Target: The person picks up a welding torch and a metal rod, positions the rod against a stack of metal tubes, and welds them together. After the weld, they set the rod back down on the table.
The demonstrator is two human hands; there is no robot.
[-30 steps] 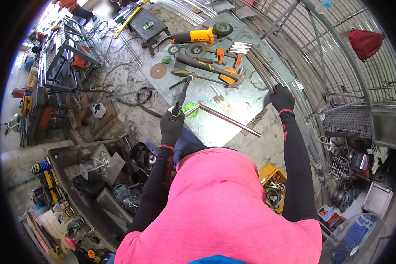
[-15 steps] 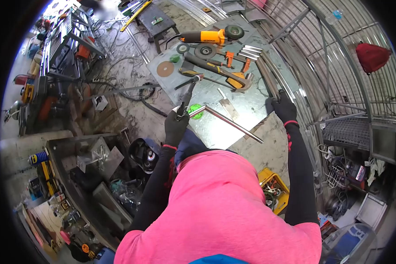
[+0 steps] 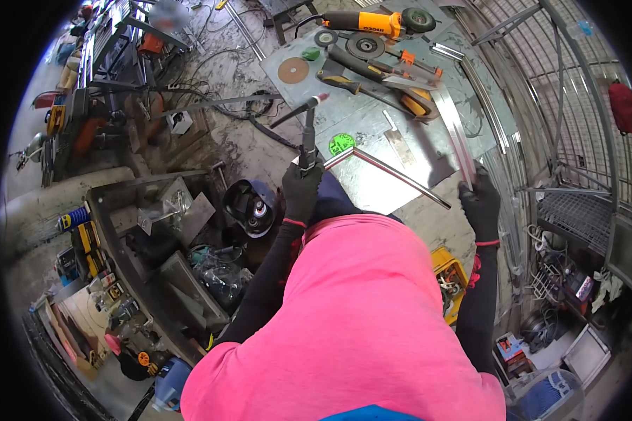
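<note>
My left hand [image 3: 302,188], in a black glove, is closed around a welding torch [image 3: 307,133] whose head points up and left. Beside that hand, a shiny L-shaped metal tube [image 3: 400,177] reaches over the sheet-metal worktop [image 3: 372,193], its bend near a green round label [image 3: 342,144]. My right hand [image 3: 480,207], gloved too, grips the near end of a long metal bar [image 3: 451,126]. The bar slants away over the worktop's right side and its far end is blurred. A small flat metal strip [image 3: 400,149] lies between the hands.
At the worktop's far side are a yellow angle grinder [image 3: 376,23], grinding discs [image 3: 365,45], orange clamps [image 3: 421,63] and a brown disc [image 3: 293,70]. More metal lengths [image 3: 488,105] lie along the right. A cluttered bench [image 3: 105,203] stands left; a yellow crate [image 3: 451,270] sits near my right arm.
My right hand has come back toward me and right, with the metal bar raised in it. My left hand keeps hold of the torch. The whole view has shifted.
</note>
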